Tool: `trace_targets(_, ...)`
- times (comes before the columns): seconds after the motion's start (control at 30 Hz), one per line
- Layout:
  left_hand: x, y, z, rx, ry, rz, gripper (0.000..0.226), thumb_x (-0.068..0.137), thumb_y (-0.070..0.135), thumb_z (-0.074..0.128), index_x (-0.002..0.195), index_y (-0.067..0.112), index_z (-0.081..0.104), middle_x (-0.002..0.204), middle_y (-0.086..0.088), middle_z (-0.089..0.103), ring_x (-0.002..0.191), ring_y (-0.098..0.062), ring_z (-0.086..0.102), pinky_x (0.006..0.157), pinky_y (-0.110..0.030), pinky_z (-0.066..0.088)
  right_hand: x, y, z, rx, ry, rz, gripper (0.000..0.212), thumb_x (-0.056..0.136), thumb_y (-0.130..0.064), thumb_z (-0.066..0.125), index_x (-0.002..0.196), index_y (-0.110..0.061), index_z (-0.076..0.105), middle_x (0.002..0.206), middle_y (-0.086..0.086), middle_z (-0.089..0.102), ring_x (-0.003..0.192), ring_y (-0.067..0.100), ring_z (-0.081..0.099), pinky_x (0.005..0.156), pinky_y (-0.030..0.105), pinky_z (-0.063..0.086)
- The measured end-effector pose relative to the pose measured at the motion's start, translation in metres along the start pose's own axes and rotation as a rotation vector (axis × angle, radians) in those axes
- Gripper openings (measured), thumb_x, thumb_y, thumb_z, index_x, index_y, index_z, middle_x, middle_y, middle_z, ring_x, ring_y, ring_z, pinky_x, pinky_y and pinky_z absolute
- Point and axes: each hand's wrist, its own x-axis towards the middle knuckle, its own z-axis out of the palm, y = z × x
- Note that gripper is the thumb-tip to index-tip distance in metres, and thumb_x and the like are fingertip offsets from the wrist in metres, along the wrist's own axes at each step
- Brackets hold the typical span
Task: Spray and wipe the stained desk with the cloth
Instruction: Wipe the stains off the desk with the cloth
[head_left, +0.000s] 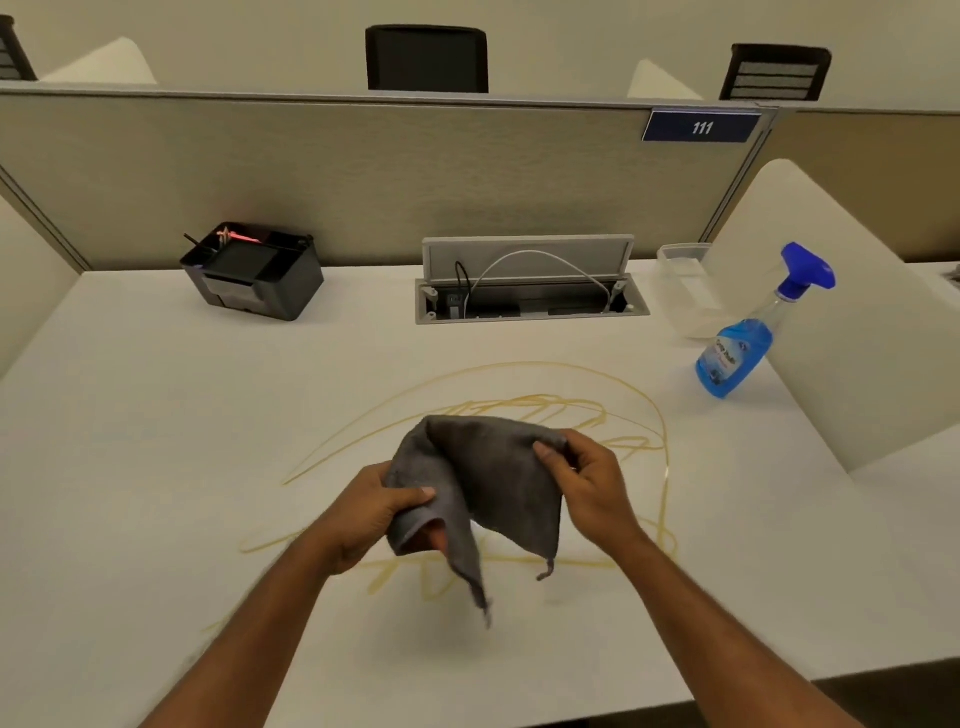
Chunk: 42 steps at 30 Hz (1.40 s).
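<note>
The broad white laminate table (156, 467) carries yellow scribbled stain lines (519, 402) across its middle, unwiped by the look of it. You hold the grey microfibre cloth (483, 483) above them, your left hand (374, 512) and right hand (584, 478) each closed in a grip on an edge; you seem to be folding it for wiping. The clear spray bottle of blue liquid (743, 348) stands well apart, right. The partition's blue plate (701, 126) reads "111"; the bottle's label is too blurred to read.

grey cloth (483, 483), yellow scribbled stain (519, 400), white desk (156, 415), blue spray bottle (737, 358)
</note>
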Motion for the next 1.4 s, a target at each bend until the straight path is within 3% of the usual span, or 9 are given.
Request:
trace_targets(0.27,0.021,0.015,-0.031,0.544,0.029,-0.02,0.017,0.078,0.029,0.078,0.084,0.016,0.07,0.072,-0.005,0.069,0.06,-0.019,0.069,0.046,-0.029,0.052,0.028,0.013,-0.032,0.002,0.069,0.288,0.009,0.09,-0.017,0.071,0.089,-0.026,0.075,0.086,-0.007,0.077,0.083,0.011,0.072,0.07,0.021,0.055)
trace_targets(0.43,0.075,0.015,-0.024,0.823,-0.007,0.023,0.019,0.078,0.031,0.077,0.088,0.018,0.069,0.091,-0.003,0.068,0.087,-0.022,0.065,0.074,-0.036,0.054,0.069,0.045,-0.05,-0.165,-0.013,0.455,0.009,0.091,-0.014,0.069,0.088,-0.008,0.075,0.096,0.017,0.073,0.084,0.023,0.069,0.08,0.042,0.056)
trace_targets(0.6,0.12,-0.008,-0.015,0.886,0.047,0.008,0.024,0.082,0.014,0.069,0.106,0.013,0.066,0.107,-0.008,0.066,0.088,-0.019,0.061,0.072,-0.03,0.053,0.097,0.087,-0.053,-0.294,0.015,0.568,0.021,0.09,-0.017,0.069,0.094,0.004,0.07,0.097,0.021,0.07,0.088,0.026,0.063,0.077,0.039,0.049)
trace_targets(0.7,0.13,-0.022,-0.013,0.904,0.157,0.09,0.032,0.084,0.016,0.066,0.116,0.014,0.063,0.11,-0.007,0.065,0.09,-0.018,0.06,0.075,-0.029,0.048,0.099,0.097,-0.043,-0.433,0.097,0.508,0.025,0.091,-0.02,0.068,0.112,-0.008,0.067,0.109,0.012,0.068,0.103,0.028,0.063,0.084,0.033,0.046)
trace_targets(0.87,0.125,-0.042,-0.011,1.026,0.26,0.283,0.051,0.087,0.025,0.065,0.134,0.011,0.052,0.133,-0.011,0.053,0.117,-0.029,0.053,0.095,-0.044,0.047,0.062,0.096,0.01,-0.866,0.178,0.257,0.055,0.087,-0.041,0.066,0.132,-0.013,0.053,0.134,0.016,0.05,0.125,0.036,0.046,0.106,0.05,0.034)
trace_targets(0.97,0.122,-0.049,-0.003,1.08,0.227,0.336,0.054,0.086,0.034,0.065,0.134,0.012,0.053,0.135,-0.01,0.052,0.121,-0.03,0.051,0.097,-0.044,0.044,0.029,0.104,0.065,-0.937,0.076,0.411,0.088,0.084,-0.073,0.047,0.152,-0.022,0.027,0.158,0.026,0.015,0.148,0.042,0.01,0.116,0.061,0.008)
trace_targets(1.07,0.123,-0.055,-0.003,1.108,0.218,0.325,0.06,0.086,0.045,0.06,0.137,0.015,0.051,0.142,-0.008,0.048,0.129,-0.028,0.046,0.104,-0.044,0.039,0.017,0.119,0.096,-1.01,-0.016,0.575,0.111,0.071,-0.095,0.023,0.158,-0.028,0.001,0.158,0.033,-0.015,0.147,0.047,-0.018,0.112,0.072,-0.005)
trace_targets(1.27,0.132,-0.062,-0.049,1.145,0.325,0.334,0.065,0.084,0.056,0.051,0.135,0.016,0.054,0.149,-0.006,0.046,0.137,-0.026,0.043,0.108,-0.047,0.037,0.071,0.143,0.086,-1.168,-0.047,0.355,0.11,0.065,-0.101,0.006,0.156,-0.04,0.008,0.161,0.032,-0.004,0.148,0.05,-0.008,0.108,0.075,-0.006)
trace_targets(1.4,0.138,-0.057,-0.087,1.158,0.423,0.327,0.069,0.083,0.061,0.047,0.132,0.014,0.056,0.147,-0.008,0.048,0.137,-0.027,0.044,0.109,-0.051,0.038,0.11,0.149,0.08,-1.195,-0.267,0.143,0.097,0.074,-0.094,0.006,0.155,-0.043,-0.002,0.165,0.01,-0.017,0.15,0.04,-0.017,0.111,0.066,-0.021)
